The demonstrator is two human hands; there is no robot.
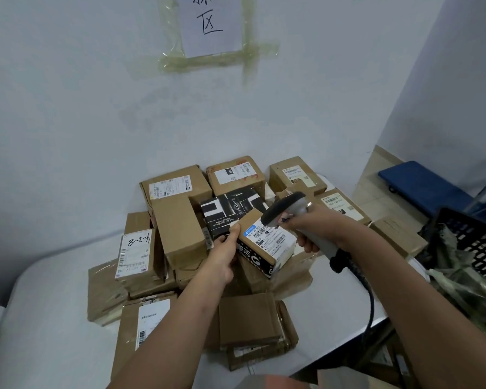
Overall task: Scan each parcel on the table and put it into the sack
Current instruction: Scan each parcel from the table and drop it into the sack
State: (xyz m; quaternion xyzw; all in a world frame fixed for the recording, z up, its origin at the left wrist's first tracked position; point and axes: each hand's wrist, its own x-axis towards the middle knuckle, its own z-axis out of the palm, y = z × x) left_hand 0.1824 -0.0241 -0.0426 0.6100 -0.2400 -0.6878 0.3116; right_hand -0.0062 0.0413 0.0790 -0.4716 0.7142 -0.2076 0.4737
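Above the surface (54,318), my left hand (225,256) grips a parcel (267,242); my right hand (312,231) grips the scanner (286,209), aimed at its label.

Counted: about fourteen cardboard parcels (177,220) on one white table (48,318); one patterned black box (227,209); one scanner (289,209); one black crate (472,237); my two hands.

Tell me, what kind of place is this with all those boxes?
Probably a parcel sorting room at a courier depot. Labelled cardboard parcels are piled on a white table, the right hand aims a barcode scanner at a small box held by the left hand.
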